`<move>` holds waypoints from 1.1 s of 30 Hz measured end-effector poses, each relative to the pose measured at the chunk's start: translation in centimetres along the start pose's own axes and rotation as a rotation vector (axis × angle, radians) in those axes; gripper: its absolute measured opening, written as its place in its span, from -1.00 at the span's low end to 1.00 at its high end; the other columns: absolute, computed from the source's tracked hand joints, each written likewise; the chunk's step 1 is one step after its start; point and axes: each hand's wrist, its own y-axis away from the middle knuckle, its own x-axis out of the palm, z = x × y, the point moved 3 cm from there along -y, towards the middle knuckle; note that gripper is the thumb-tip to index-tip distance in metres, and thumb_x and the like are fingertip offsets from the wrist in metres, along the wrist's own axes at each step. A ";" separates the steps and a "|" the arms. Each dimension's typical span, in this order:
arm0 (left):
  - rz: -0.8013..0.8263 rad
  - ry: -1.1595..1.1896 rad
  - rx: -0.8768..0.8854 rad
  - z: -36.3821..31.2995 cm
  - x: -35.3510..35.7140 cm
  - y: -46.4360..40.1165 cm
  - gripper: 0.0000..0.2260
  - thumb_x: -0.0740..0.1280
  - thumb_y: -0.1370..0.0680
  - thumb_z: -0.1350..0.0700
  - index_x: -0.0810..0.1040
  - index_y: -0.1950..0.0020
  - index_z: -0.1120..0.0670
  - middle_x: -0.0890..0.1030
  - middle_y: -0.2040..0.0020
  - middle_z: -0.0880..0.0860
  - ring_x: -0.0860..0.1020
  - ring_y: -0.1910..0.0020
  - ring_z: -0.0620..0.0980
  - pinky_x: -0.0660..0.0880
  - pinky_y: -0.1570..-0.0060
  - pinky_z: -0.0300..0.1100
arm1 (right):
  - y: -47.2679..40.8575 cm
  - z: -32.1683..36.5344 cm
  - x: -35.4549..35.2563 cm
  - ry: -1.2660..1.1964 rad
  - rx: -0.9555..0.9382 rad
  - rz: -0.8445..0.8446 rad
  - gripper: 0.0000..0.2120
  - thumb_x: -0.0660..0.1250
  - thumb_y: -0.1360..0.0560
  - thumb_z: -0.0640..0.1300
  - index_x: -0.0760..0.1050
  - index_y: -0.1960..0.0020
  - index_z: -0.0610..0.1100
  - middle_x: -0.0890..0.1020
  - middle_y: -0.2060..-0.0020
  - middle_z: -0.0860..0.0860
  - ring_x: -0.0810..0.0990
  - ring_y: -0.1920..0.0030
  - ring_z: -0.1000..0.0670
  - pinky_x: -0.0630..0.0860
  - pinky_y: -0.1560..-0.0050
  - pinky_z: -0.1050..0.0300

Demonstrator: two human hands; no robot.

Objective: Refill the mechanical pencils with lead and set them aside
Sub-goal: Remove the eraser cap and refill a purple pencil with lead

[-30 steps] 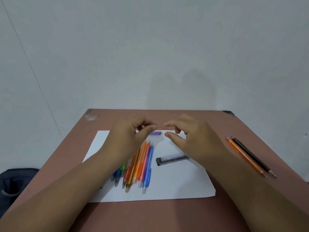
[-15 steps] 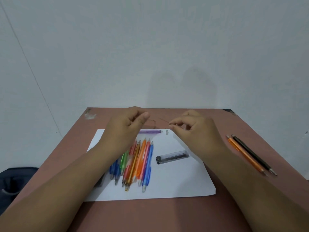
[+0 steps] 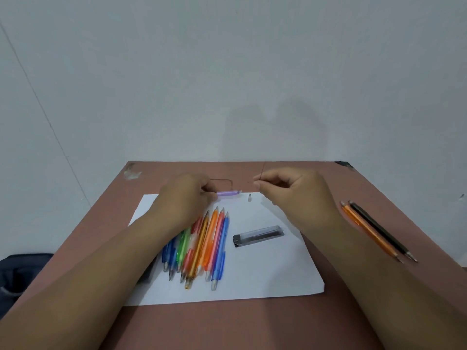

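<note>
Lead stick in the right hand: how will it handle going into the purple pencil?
The lead stick looks hair-thin, so probably brittle and snaps if bent. The right hand pinches it at one end; likely very light. The purple pencil looks round, so may roll if released.

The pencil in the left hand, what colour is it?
Purple, translucent; head view.

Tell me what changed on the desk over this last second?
The right hand, pinching a thin dark lead stick, drew away rightward from the left hand, which holds the translucent purple mechanical pencil. The colourful pencil pile, clear lead case and two set-aside pencils stayed put.
</note>
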 end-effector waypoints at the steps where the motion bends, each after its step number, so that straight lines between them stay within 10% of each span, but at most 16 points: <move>1: -0.020 0.023 0.000 0.1 -0.1 0.0 -0.92 0.32 -0.62 -0.04 0.59 0.05 -0.13 0.64 0.13 -0.15 0.62 0.16 -0.16 0.57 0.16 -0.20 | -0.1 0.0 0.0 -0.043 0.018 0.001 -0.91 0.50 -0.49 -0.12 0.74 0.07 0.05 0.72 0.24 0.16 0.68 0.19 0.12 0.67 0.10 0.17; 13: -0.075 0.352 0.291 -1.8 -1.6 2.1 -0.78 0.37 -0.59 0.10 0.51 0.07 -0.26 0.60 0.08 -0.40 0.56 0.01 -0.36 0.41 0.15 -0.53 | 1.3 2.6 -0.2 -0.513 -0.101 0.037 -0.83 0.48 -0.38 -0.12 0.71 0.05 -0.13 0.75 0.16 -0.09 0.74 0.08 -0.11 0.66 0.06 0.11; 27: -0.187 0.399 0.468 -1.6 -1.0 1.9 -0.85 0.33 -0.54 -0.03 0.52 0.01 -0.33 0.61 0.04 -0.28 0.60 0.01 -0.13 0.59 0.06 -0.08 | 2.0 3.6 0.1 -0.432 -0.381 0.011 -0.90 0.47 -0.42 -0.19 0.70 0.06 -0.12 0.76 0.18 0.02 0.73 0.17 -0.06 0.67 0.11 0.12; 33: -0.211 0.384 0.506 -1.9 -1.2 2.1 -0.86 0.34 -0.53 0.00 0.53 -0.01 -0.26 0.61 0.05 -0.27 0.60 0.02 -0.13 0.57 0.08 -0.20 | 2.0 3.9 0.1 -0.335 -0.502 -0.002 -0.87 0.48 -0.42 -0.23 0.68 0.03 -0.12 0.75 0.16 0.06 0.73 0.13 0.06 0.62 0.08 0.25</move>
